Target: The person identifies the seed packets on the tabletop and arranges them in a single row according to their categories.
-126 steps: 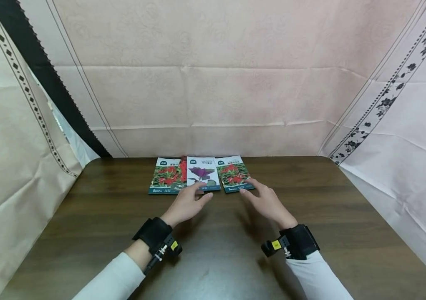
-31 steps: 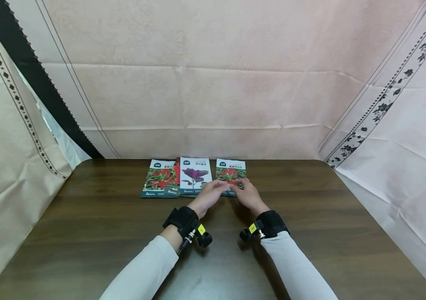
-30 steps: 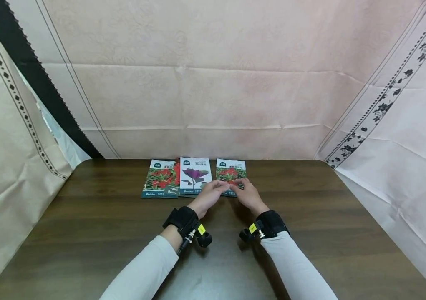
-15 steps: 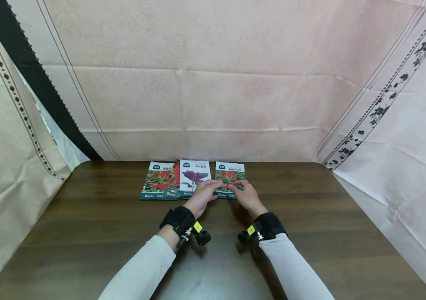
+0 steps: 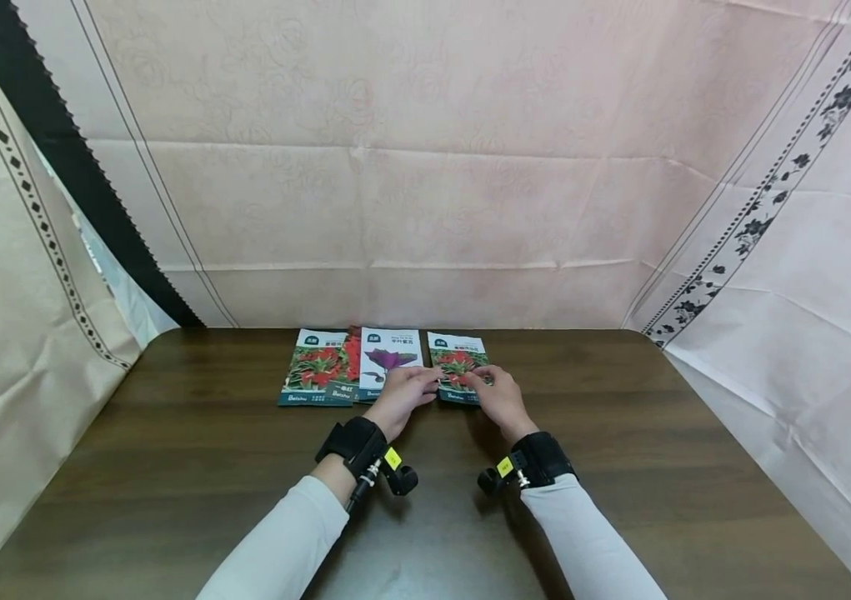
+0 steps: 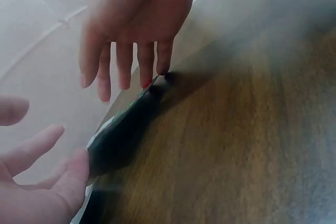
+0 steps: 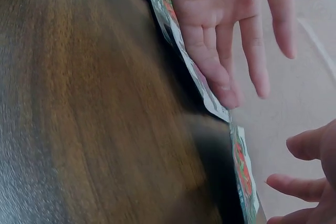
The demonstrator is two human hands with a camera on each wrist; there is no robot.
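A seed packet with red flowers (image 5: pixel 457 363) lies at the right of a row near the table's far edge, slightly tilted. My left hand (image 5: pixel 404 393) is over the lower right corner of the white packet with a purple plant (image 5: pixel 389 343), fingers extended toward the right packet. My right hand (image 5: pixel 502 403) rests at the lower right of the red-flower packet, its fingers over that edge. In the right wrist view the left hand (image 7: pixel 226 19) has straight fingers. The right hand (image 6: pixel 142 14) hangs with straight fingers in the left wrist view. Neither visibly grips a packet.
Another red-flower packet (image 5: pixel 316 365) lies at the left, beside a partly covered red one (image 5: pixel 352 354) under the white packet. The brown wooden table (image 5: pixel 207 467) ends at a pale cloth (image 5: pixel 425 208) behind. Patterned cloth (image 5: pixel 808 350) hangs on the right.
Over four seconds both hands have come closer together around the right packet, leaving a gap beside the white one. In the last second that packet has turned slightly; the hands have barely shifted.
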